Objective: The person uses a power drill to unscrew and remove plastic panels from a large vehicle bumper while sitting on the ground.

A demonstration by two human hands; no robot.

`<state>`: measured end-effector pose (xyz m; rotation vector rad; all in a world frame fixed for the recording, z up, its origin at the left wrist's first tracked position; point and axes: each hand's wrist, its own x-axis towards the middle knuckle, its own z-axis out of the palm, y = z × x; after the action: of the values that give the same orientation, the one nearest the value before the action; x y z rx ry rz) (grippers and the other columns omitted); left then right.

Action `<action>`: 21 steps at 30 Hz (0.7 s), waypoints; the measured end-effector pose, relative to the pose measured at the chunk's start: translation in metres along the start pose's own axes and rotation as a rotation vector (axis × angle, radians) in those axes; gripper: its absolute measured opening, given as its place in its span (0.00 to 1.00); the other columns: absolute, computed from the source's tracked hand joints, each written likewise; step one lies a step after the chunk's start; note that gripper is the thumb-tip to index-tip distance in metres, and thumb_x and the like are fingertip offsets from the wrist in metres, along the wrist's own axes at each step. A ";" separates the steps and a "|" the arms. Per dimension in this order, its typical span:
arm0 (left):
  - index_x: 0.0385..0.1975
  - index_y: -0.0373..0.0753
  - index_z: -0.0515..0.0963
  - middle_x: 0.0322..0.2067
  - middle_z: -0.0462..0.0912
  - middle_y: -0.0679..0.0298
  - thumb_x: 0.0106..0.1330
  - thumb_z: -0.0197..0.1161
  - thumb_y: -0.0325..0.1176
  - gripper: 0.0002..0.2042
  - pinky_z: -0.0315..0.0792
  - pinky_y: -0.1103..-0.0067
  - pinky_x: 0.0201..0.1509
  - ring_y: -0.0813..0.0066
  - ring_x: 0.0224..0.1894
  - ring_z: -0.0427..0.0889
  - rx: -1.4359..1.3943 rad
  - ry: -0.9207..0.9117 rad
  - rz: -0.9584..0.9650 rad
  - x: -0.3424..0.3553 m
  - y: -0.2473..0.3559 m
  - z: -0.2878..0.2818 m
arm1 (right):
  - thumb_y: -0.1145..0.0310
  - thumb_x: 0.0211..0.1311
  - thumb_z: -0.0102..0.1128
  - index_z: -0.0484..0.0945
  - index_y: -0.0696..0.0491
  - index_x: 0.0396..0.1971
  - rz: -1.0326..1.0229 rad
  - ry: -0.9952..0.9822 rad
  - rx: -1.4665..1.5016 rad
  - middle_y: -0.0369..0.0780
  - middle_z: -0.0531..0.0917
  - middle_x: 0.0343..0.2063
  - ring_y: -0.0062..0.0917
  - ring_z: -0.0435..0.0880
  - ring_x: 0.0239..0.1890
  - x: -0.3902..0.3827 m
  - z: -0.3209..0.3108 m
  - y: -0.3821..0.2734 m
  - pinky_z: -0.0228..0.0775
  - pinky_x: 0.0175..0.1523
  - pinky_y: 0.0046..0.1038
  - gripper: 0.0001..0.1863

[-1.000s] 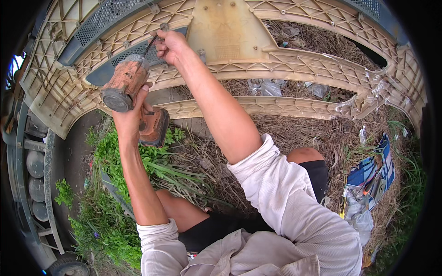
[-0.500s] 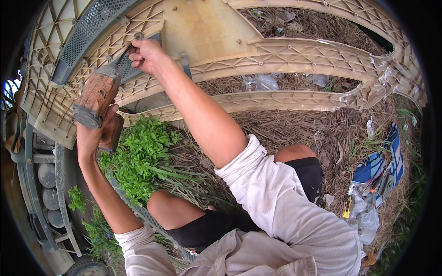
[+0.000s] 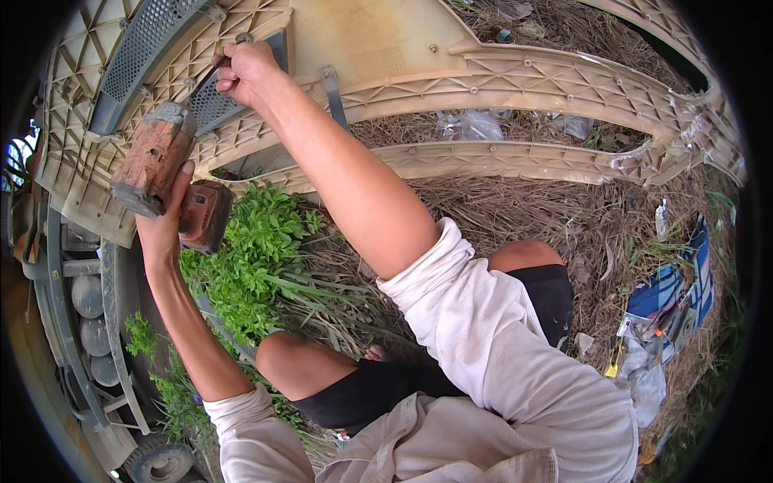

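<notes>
My left hand (image 3: 163, 221) grips a scuffed orange-and-dark cordless drill (image 3: 149, 157) with its battery (image 3: 208, 213) hanging to the right. A long, thin dark bit (image 3: 201, 85) runs from its nose up to a fastener (image 3: 243, 38) on the back of a large beige ribbed plastic panel (image 3: 370, 56). My right hand (image 3: 248, 74) is closed around the bit near that fastener; its fingers partly hide the contact. A dark grey mesh insert (image 3: 217, 109) lies just below my right hand.
Left of me stands a dark metal vehicle frame (image 3: 56, 314) with grey tanks (image 3: 95, 336) and a wheel (image 3: 157, 463). Leafy weeds (image 3: 241, 266) grow below the panel. Dry grass, plastic scraps and a torn blue bag (image 3: 660, 298) with tools lie at the right.
Both hands and the drill have shifted leftward in the view over the last second, my right hand also rising slightly. The panel's framing has shifted too. The grips look the same.
</notes>
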<state>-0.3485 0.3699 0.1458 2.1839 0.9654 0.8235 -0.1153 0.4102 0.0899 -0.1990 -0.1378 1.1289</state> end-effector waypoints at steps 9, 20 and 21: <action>0.51 0.32 0.77 0.37 0.84 0.59 0.68 0.65 0.34 0.16 0.67 0.83 0.16 0.80 0.18 0.75 -0.460 -0.021 -0.016 -0.011 -0.014 0.019 | 0.66 0.78 0.42 0.68 0.56 0.36 0.116 -0.062 0.038 0.40 0.76 0.26 0.17 0.55 0.13 -0.013 0.006 0.001 0.53 0.21 0.24 0.10; 0.48 0.35 0.78 0.29 0.82 0.62 0.66 0.67 0.35 0.14 0.67 0.82 0.14 0.77 0.19 0.77 -0.753 0.029 -0.058 -0.030 -0.033 0.044 | 0.62 0.61 0.61 0.83 0.56 0.29 -0.925 0.376 -1.533 0.48 0.86 0.29 0.46 0.85 0.34 -0.047 -0.028 -0.026 0.75 0.41 0.44 0.12; 0.49 0.35 0.78 0.30 0.82 0.62 0.66 0.67 0.34 0.15 0.66 0.82 0.14 0.77 0.19 0.77 -0.728 0.034 -0.039 -0.030 -0.030 0.047 | 0.62 0.60 0.61 0.83 0.56 0.29 -1.003 0.364 -1.650 0.49 0.86 0.29 0.46 0.85 0.34 -0.047 -0.025 -0.035 0.75 0.41 0.44 0.11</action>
<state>-0.3426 0.3499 0.0856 1.5204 0.5864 1.0016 -0.0991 0.3506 0.0729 -1.5813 -0.7298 -0.2729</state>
